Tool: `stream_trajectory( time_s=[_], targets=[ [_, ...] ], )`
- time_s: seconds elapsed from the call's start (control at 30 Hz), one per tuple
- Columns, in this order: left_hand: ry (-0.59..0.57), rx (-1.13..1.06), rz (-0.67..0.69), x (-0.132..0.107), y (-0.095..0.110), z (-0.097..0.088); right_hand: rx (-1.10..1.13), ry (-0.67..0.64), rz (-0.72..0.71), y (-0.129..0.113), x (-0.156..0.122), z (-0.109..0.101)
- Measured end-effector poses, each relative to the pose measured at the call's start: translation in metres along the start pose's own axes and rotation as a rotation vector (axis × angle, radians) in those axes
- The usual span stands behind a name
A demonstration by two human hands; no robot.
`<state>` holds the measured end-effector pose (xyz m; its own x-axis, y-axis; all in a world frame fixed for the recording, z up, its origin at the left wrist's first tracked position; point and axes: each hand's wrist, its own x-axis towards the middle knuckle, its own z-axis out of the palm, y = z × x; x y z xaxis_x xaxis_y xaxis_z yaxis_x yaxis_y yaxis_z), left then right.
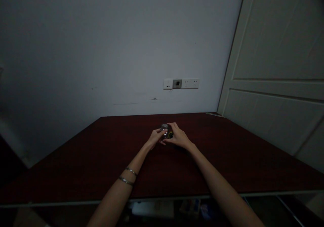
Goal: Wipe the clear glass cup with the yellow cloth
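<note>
My left hand (153, 138) has its thumb and fingers closed on a small shiny silver thing (164, 127), held over the middle of the dark red tabletop (121, 152). From the other side, my right hand (180, 137) curls its thumb and fingers round a small dark piece with a yellow edge (170, 134). The dark piece touches or lies right against the silver thing. Whether the two are one object cannot be made out, as fingers cover much of both and the light is dim.
A pale wall (126, 51) rises behind the table, with a row of sockets (190, 83) on it. Along the right side stands a white panelled door (275, 61). Below the table's front edge lie a white box (153, 209) and other dim items.
</note>
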<state>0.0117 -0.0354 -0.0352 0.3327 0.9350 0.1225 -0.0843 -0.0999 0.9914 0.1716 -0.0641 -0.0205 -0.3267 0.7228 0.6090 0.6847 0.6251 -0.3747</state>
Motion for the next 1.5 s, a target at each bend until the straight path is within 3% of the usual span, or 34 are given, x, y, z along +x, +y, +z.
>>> stream_trajectory(
  time_s=[0.17,0.3,0.53,0.7,1.07,1.27,1.5],
  targets=[
    [-0.179,-0.041,-0.002,0.000,-0.006,-0.011,0.032,-0.009,-0.006,0.002,0.000,0.000],
    [-0.337,-0.001,-0.021,-0.001,-0.006,-0.022,0.093,0.004,0.085,0.006,0.002,0.001],
    [-0.261,0.083,0.139,0.003,-0.006,-0.020,0.388,0.026,0.269,0.007,0.009,0.007],
    [-0.345,0.093,0.287,0.002,-0.003,-0.013,0.481,-0.055,0.335,0.002,0.011,0.005],
    [-0.206,0.208,0.260,0.000,0.004,-0.009,0.496,-0.109,0.317,0.001,0.009,-0.002],
    [-0.156,0.167,0.325,0.000,0.005,-0.005,0.567,-0.138,0.282,0.006,0.011,-0.001],
    [0.023,0.179,0.350,0.005,-0.001,-0.008,0.613,0.050,0.399,0.022,0.015,-0.002]
  ],
)
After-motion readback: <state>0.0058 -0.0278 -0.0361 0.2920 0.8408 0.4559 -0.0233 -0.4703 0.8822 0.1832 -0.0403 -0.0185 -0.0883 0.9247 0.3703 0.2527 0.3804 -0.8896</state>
